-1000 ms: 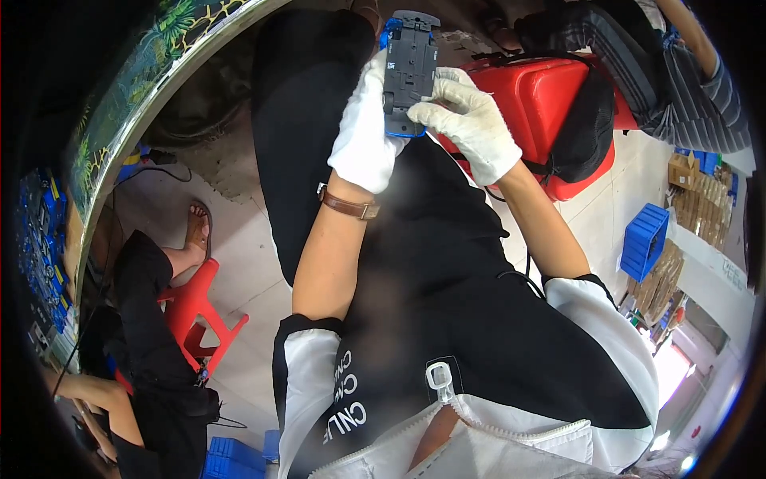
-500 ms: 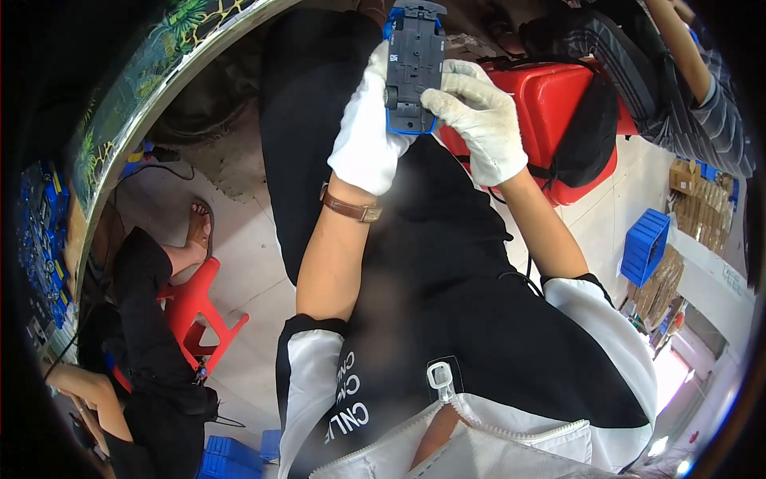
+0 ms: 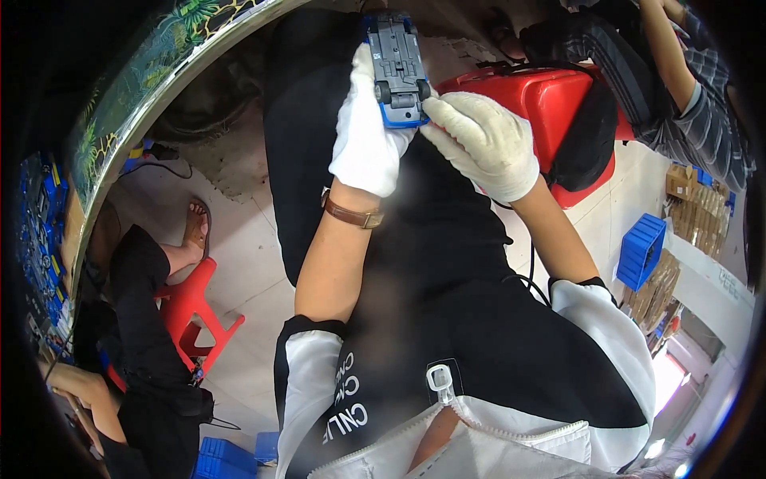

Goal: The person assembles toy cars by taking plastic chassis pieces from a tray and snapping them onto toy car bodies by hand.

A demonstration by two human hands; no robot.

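Observation:
A blue toy car [image 3: 397, 68] is held upside down at the top of the view, its grey underside facing me. Dark wheels show near its lower end. Around its left side wraps my left hand [image 3: 363, 136], in a white glove, closed on the car; most of those fingers are hidden behind it. My right hand [image 3: 483, 144], in an off-white glove, has its fingertips drawn together against the car's lower right corner, beside the wheel there.
A red case [image 3: 527, 96] with a black bag [image 3: 578, 136] against it stands beyond my right hand. On the left are a curved table edge [image 3: 152, 104], a red stool [image 3: 191, 315] and a seated person. Blue crates [image 3: 642, 251] and stacked cardboard [image 3: 702, 211] lie at the right.
The car has shifted slightly left and turned, so more of its wheels show. My right thumb has left the underside, and that hand now touches the lower right corner.

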